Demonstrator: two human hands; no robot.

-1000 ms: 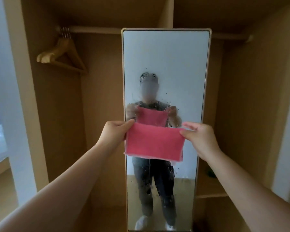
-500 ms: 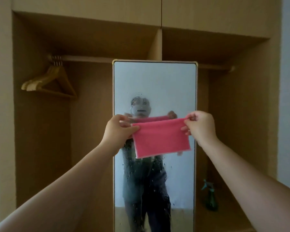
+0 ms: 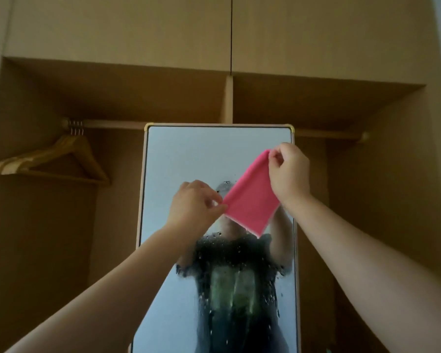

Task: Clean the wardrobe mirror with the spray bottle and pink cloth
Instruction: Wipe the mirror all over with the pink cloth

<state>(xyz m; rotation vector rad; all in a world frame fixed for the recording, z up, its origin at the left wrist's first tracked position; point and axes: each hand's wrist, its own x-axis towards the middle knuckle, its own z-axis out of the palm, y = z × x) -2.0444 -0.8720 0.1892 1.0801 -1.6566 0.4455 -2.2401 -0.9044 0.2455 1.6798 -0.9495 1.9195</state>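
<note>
Before the wardrobe mirror (image 3: 189, 159), I see the pink cloth (image 3: 250, 200), a soft folded rectangle with a pale hem, held on a slant between both hands. My right hand (image 3: 289, 171) pinches its upper corner with curled fingers, near the mirror's top right corner. My left hand (image 3: 194, 207) pinches the lower corner between thumb and fingertips. I cannot tell whether the cloth touches the glass. Spray droplets (image 3: 229, 253) bead the tall, thin-framed pane lower down. Wooden hangers (image 3: 54, 161) hang from a round rail (image 3: 112, 124) in the matte tan wardrobe (image 3: 367, 174).
</note>
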